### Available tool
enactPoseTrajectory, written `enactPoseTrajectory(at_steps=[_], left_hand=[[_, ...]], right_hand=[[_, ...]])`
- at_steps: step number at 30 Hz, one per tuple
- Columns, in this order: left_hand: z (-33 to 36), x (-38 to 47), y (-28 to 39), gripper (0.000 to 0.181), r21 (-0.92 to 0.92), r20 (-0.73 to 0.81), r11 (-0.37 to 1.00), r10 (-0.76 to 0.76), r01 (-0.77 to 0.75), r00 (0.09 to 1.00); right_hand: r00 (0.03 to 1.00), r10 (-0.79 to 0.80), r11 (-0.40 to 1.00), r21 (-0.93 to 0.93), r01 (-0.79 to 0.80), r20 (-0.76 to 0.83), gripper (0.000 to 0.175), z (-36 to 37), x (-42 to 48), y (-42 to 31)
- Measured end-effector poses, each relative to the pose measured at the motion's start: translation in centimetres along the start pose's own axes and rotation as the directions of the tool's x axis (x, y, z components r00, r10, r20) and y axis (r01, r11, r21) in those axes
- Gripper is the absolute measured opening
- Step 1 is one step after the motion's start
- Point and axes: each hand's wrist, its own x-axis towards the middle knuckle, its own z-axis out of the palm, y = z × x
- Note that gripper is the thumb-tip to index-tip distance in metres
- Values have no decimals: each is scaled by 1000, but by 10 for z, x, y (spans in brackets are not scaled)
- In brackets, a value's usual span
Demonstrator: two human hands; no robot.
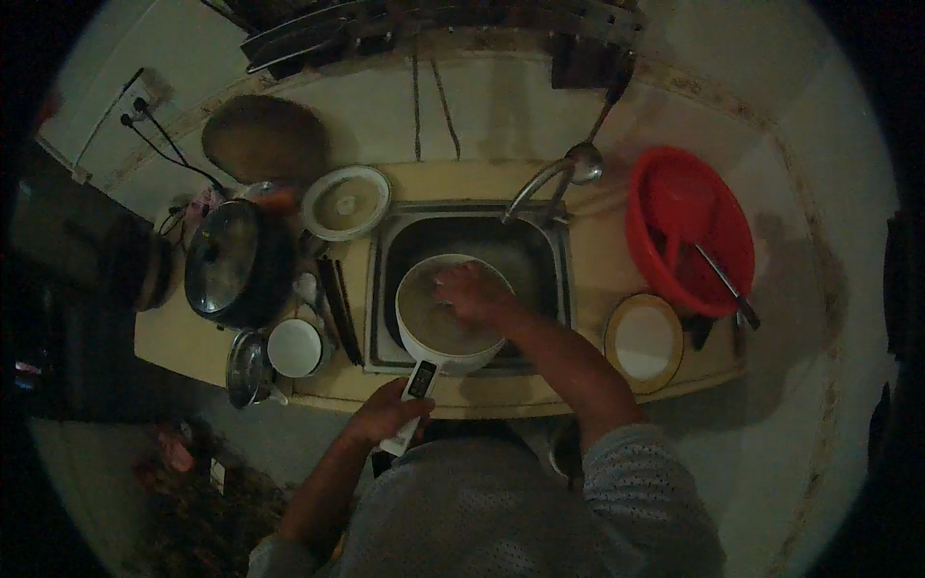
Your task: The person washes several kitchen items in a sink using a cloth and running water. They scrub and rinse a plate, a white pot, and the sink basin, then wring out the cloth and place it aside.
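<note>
My left hand [394, 413] grips the white handle of a saucepan-shaped pot [452, 365], apparently an electric one. A dark control panel sits on the handle near the pot's wall. Below the pot lies a stainless steel sink [538, 267], whose front edge the pot overlaps. Inside the pot, my right hand [470, 292] reaches over the rim towards the far side, its fingers bent and blurred. Cloudy liquid seems to fill the pot's lower part, but dim light hides what is in it. Whether the right fingers hold anything cannot be made out.
A curved faucet [538, 189] rises behind the sink. Rightward stand a red plastic basin [639, 217] and a gold-rimmed plate [645, 339]. To the left are chopsticks [338, 311], a white bowl [295, 348], a metal bowl [248, 368], a lidded dark pot [224, 260] and a round dish [347, 204].
</note>
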Motion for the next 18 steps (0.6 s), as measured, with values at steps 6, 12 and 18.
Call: enactPoseTrajectory(at_steps=[6, 12, 18], left_hand=[[3, 14, -13, 44, -63, -59, 998, -4, 1, 998], [7, 11, -3, 92, -73, -26, 997, -12, 10, 1000], [-4, 18, -7, 98, -70, 82, 997, -29, 35, 996]], right_hand=[[719, 351, 923, -90, -375, 600, 33, -11, -3, -10], [579, 219, 673, 308, -672, 786, 44, -23, 4, -39], [663, 479, -183, 804, -566, 576, 52, 29, 52, -69]])
